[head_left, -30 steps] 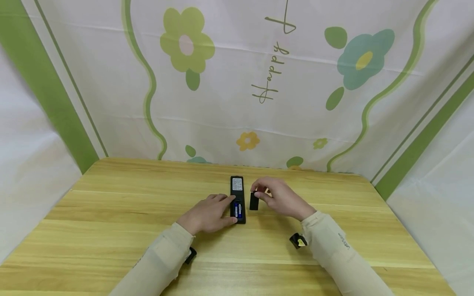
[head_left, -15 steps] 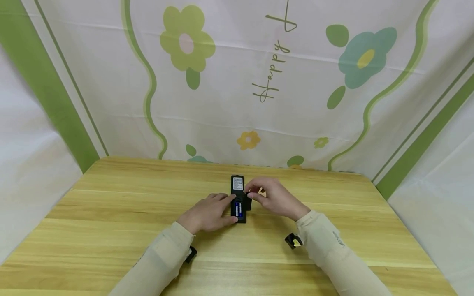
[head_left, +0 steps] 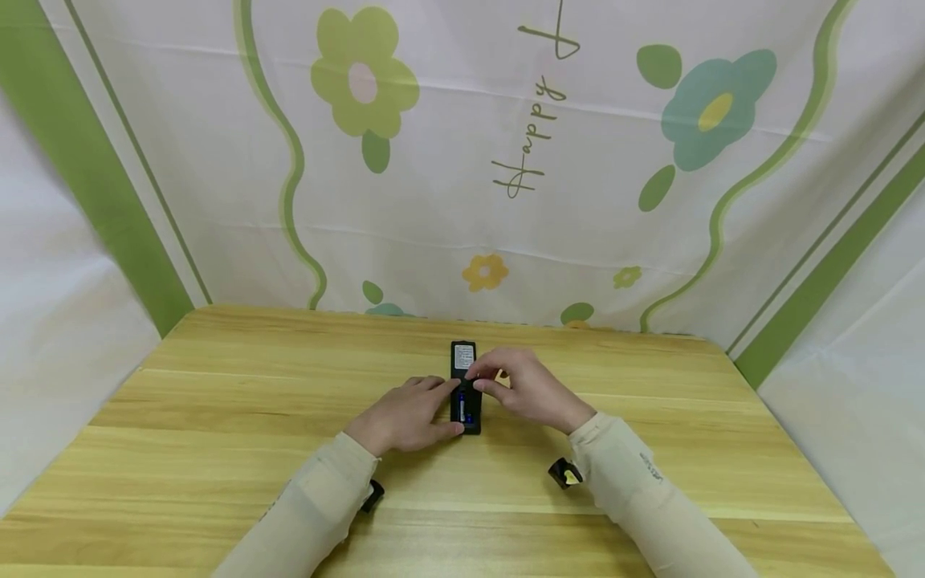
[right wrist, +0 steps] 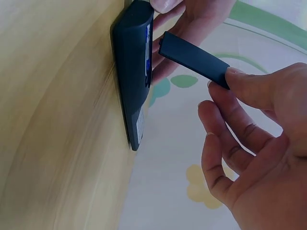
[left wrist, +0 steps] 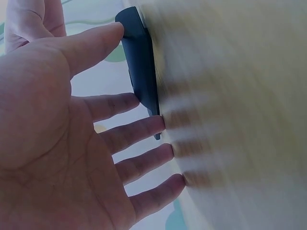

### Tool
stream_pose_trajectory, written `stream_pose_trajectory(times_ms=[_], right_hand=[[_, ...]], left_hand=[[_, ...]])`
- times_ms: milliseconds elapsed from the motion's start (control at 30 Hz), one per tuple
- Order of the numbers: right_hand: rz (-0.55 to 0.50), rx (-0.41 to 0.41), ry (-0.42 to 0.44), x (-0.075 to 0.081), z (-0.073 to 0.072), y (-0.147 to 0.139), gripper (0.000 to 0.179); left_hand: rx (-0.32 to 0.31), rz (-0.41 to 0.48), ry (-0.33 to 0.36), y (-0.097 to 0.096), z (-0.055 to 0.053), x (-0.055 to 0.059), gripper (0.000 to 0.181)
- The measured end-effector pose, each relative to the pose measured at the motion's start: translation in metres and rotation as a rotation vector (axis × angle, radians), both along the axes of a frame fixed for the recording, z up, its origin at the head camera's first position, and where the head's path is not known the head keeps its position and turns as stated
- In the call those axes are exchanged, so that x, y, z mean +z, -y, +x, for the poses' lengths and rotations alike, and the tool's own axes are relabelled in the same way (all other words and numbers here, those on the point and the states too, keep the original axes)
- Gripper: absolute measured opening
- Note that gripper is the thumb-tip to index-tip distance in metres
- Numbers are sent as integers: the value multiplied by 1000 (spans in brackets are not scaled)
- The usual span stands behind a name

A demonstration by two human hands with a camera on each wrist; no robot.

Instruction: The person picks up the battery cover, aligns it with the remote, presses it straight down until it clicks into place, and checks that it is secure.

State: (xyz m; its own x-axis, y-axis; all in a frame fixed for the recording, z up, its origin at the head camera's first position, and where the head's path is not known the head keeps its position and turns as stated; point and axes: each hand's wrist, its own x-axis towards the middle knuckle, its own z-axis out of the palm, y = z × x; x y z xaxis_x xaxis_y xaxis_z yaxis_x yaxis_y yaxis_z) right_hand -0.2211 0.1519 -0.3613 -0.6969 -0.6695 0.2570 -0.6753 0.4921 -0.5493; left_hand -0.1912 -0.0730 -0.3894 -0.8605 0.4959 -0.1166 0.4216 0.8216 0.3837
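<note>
A black remote control [head_left: 464, 357] lies back side up on the table, a white label at its far end. Blue batteries [head_left: 462, 408] show in its uncovered compartment, partly hidden from the head view. My left hand [head_left: 405, 413] steadies the remote; the left wrist view has its thumb and index finger touching the casing, all fingers extended. Between thumb and fingers of my right hand [head_left: 531, 389] is a black battery cover [right wrist: 194, 57], pinched at one end. In the right wrist view the cover is tilted and apart from the remote, its free end towards the compartment.
The wooden table [head_left: 253, 377] ends at a white cloth backdrop [head_left: 433, 217] printed with flowers. Small black devices sit by both wrists, one near the right cuff [head_left: 564, 474] and one near the left [head_left: 372, 496].
My right hand has moved left with the battery cover, from beside the remote to above its battery compartment. The left hand and the remote have stayed in place.
</note>
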Motion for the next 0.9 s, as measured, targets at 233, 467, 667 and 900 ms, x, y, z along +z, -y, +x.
stream_pose_trajectory(times_ms=[233, 467, 667, 900], right_hand=[[-7, 15, 18, -3, 0, 3, 15], [-6, 19, 18, -5, 0, 5, 14], [-2, 26, 25, -5, 1, 6, 14], [11, 18, 39, -7, 2, 6, 15]], left_hand=[[-3, 2, 5, 0, 0, 1, 73], [-9, 12, 4, 1, -1, 1, 73], [-9, 9, 6, 0, 0, 1, 72], [-7, 7, 3, 0, 0, 2, 72]])
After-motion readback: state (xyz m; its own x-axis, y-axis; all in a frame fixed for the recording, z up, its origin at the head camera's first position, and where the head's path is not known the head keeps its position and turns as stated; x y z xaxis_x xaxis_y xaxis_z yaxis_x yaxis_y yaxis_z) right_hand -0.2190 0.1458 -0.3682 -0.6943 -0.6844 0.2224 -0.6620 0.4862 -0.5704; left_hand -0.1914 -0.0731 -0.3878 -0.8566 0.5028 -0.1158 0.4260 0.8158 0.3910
